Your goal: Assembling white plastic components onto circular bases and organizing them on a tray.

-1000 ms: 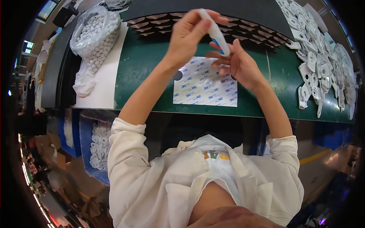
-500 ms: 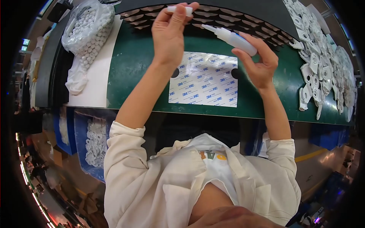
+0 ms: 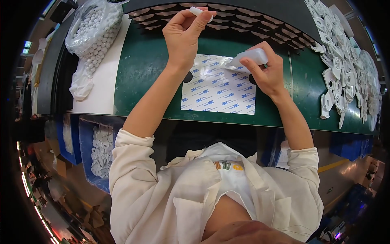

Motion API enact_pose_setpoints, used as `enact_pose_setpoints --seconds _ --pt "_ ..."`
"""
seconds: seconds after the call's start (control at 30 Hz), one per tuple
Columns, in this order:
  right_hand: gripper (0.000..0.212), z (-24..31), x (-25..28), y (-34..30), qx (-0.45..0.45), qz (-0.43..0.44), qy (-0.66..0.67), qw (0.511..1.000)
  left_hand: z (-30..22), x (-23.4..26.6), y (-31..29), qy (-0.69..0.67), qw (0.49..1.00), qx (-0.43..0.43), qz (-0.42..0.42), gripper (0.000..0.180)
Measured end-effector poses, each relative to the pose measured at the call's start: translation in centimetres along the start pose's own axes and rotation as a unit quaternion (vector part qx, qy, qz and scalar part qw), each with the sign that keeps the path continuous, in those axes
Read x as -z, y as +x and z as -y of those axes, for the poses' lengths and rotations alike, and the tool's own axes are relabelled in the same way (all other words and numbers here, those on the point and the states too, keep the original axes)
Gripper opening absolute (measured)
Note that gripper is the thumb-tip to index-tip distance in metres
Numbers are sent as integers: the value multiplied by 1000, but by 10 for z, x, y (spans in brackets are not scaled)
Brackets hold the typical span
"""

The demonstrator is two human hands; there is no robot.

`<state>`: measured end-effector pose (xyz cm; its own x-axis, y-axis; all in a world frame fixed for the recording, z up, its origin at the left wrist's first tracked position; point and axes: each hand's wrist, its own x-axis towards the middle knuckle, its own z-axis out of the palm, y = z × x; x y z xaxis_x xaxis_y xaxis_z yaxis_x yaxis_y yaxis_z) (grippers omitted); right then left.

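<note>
Between the thumb and fingers of my left hand (image 3: 181, 38) is a small white plastic piece (image 3: 197, 11), raised near the far edge of the work area. My right hand (image 3: 269, 72) is closed around a translucent squeeze bottle (image 3: 255, 56), tilted with its narrow nozzle pointing down and to the left. That nozzle hangs above the upper right part of a glossy white sheet with blue print (image 3: 217, 91); whether it touches the sheet I cannot tell. Two dark round spots show at the sheet's left and right edges.
A dark rack with rows of pale parts (image 3: 231, 20) spans the far side of the green table (image 3: 140, 73). Many white plastic parts (image 3: 335, 77) are heaped at the right. At the left sits a clear bag of white balls (image 3: 95, 30). Below it, a blue bin (image 3: 84, 152) holds white rings.
My right hand has moved slightly left and tipped the bottle, so its nozzle now points down over the sheet. In my left hand the white piece has turned to a slant.
</note>
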<state>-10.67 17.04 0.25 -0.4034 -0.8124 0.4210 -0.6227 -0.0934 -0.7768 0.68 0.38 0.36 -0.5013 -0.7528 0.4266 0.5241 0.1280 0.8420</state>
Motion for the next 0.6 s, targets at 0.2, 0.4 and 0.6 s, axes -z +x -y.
enact_pose_setpoints --seconds 0.2,0.4,0.6 --pt "30 -3 -2 0 19 4 -27 999 0 -3 -2 20 1000 3 5 14" --pt "32 -3 -3 1 52 -3 -49 997 1 -4 -3 35 999 11 10 13" --pt "32 -3 -2 2 72 -13 -52 996 1 -5 -4 44 999 13 17 13"
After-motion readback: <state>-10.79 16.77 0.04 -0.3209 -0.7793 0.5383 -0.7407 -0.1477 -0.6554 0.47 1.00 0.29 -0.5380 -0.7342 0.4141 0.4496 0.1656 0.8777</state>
